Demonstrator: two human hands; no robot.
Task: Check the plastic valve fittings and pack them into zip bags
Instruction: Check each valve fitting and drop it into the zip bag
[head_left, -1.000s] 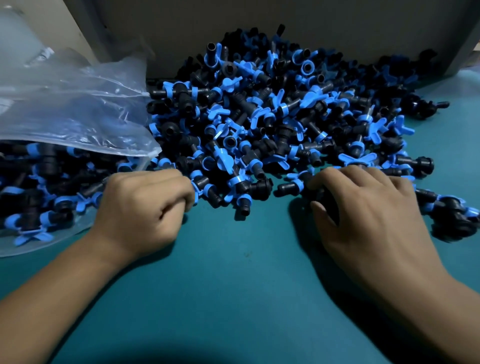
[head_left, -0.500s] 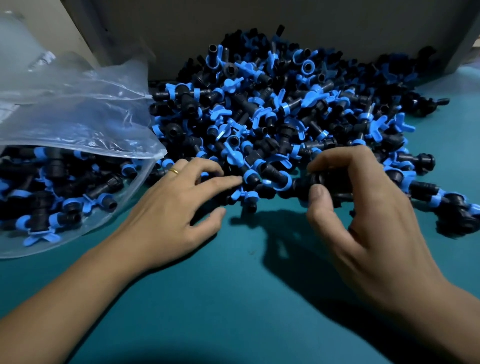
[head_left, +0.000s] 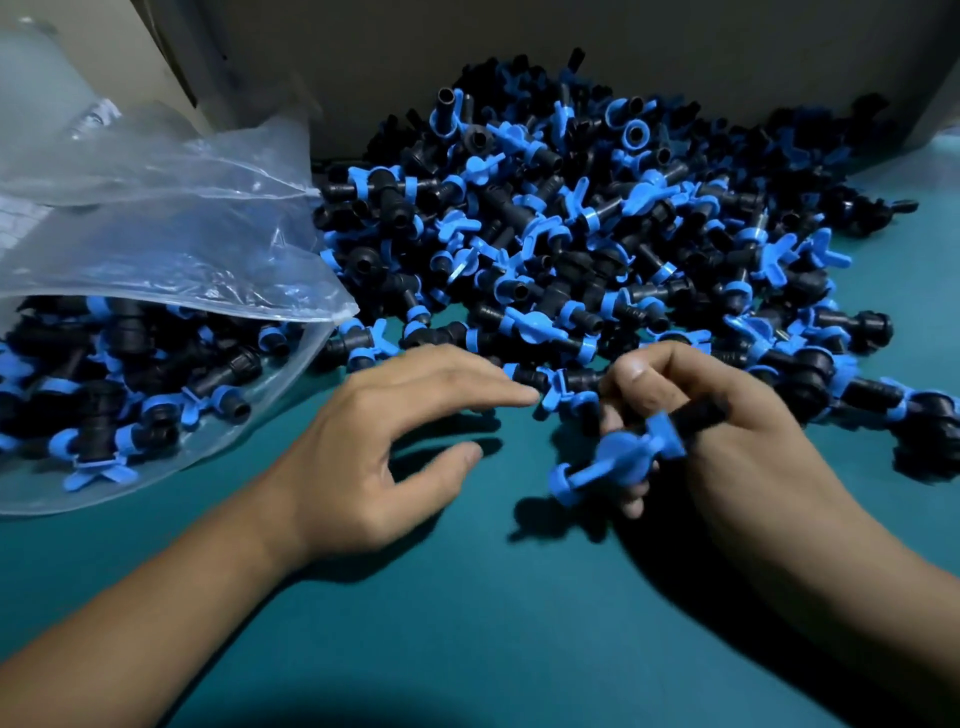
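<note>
On a teal bench (head_left: 467, 649), the right hand (head_left: 727, 457) is gripping one fitting (head_left: 623, 452) for checking; the left hand (head_left: 374, 457) is hovering spread, empty. Bagging in the zip bag (head_left: 156, 249) likely follows.

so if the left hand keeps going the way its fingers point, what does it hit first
Probably the black and blue fitting just past the left hand's fingertips, at the pile's near edge; depth is unclear.

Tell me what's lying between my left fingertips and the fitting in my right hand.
Head view: only bare teal table between left hand and held fitting; the pile starts just behind.
</note>
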